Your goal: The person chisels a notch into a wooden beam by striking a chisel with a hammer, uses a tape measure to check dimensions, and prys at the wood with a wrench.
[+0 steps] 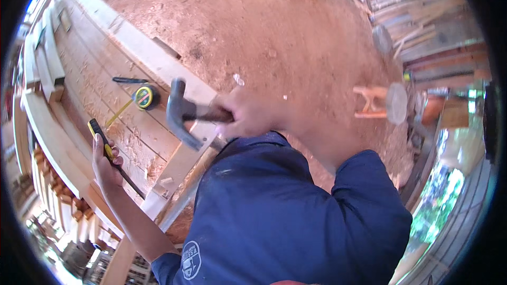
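I had the right hand (247, 115) closed, though blurred, around the dark handle of a grey steel claw hammer (186, 111), with the handle running nearly level and the head out to its left. The left hand (107, 171) was curled about a slim, chisel-like tool with a yellow-and-black handle (108, 150) and a narrow dark shaft, its fingers wrapped round the lower part of the grip.

I judged that the relation between the two tools mattered most. The slim tool's long axis slanted from its butt at upper left to its tip at lower right, near a pale squared timber (182, 166); I couldn't tell whether the tip touched. The hammer head stood well apart, to the right of the butt and slightly higher. The left hand was the nearer one, already on the slim tool.
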Demonstrator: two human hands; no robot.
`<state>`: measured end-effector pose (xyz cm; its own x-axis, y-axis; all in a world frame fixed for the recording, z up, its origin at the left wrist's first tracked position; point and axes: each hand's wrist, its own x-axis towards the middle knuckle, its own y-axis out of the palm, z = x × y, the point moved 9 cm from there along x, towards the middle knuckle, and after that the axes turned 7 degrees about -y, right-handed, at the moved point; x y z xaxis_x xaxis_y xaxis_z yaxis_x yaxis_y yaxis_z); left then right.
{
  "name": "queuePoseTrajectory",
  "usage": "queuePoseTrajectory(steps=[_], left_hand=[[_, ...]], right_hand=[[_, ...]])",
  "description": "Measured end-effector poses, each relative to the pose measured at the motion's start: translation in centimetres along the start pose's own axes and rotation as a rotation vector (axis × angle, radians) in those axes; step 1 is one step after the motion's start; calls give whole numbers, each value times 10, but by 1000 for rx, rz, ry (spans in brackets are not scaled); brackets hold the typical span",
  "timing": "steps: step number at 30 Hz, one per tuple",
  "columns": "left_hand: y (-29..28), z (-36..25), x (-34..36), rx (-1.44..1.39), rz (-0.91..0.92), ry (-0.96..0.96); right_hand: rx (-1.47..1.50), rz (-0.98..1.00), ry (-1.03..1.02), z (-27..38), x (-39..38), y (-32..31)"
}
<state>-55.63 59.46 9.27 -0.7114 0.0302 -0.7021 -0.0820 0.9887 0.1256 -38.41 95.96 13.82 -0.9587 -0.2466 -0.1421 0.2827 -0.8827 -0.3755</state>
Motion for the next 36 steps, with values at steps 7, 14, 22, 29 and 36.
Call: queuePoseTrajectory(steps=[7,14,22,29,36], left_hand=[[35,-1,19,822,-105,206],[58,1,23,884,-219,259],[72,-7,3,914,-259,280],[57,-15,-3,847,-255,305],[41,-13,-6,812,-324,295]], right_hand=[[-269,-618,307,-53,-153,-151],[-189,-921,453,-105,-257,-163],[-203,-893,433,-117,-257,-161],[-207,-875,334,-116,-246,-166],[-181,-874,332,-117,-236,-167]])
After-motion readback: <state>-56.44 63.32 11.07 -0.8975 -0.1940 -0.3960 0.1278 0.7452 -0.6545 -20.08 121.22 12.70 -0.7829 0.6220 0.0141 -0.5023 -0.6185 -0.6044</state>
